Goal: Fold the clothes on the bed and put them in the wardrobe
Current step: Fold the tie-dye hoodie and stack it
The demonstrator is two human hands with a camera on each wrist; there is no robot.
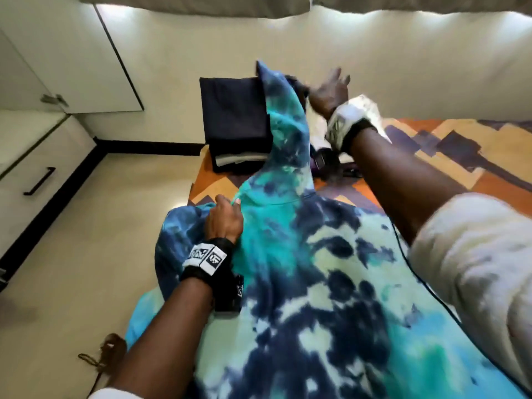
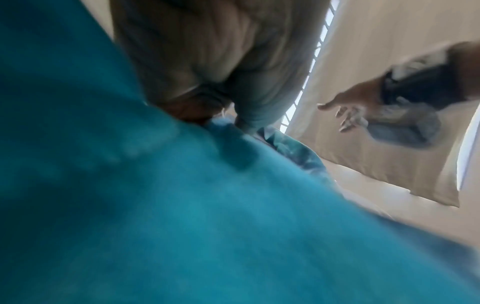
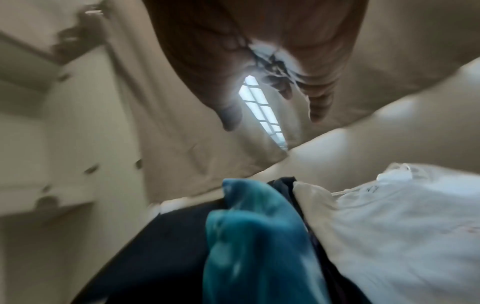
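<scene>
A blue, teal and white tie-dye hoodie (image 1: 302,269) lies spread along the bed, its hood (image 1: 282,125) stretched away from me over a stack of folded dark clothes (image 1: 236,119). My left hand (image 1: 224,214) grips the hoodie at the left shoulder by the neck; the left wrist view shows its fingers (image 2: 197,109) curled into the teal cloth (image 2: 182,205). My right hand (image 1: 331,87) hovers beyond the hood tip with fingers spread, holding nothing. In the right wrist view the hood (image 3: 249,236) lies below the straight fingers (image 3: 317,107).
A white garment (image 3: 389,226) and a purple item (image 1: 325,162) lie right of the dark stack. The bedcover (image 1: 431,156) has an orange and purple pattern. White wardrobe doors (image 1: 72,53) and drawers (image 1: 37,174) stand at left across tiled floor. A brown object (image 1: 112,349) lies on the floor.
</scene>
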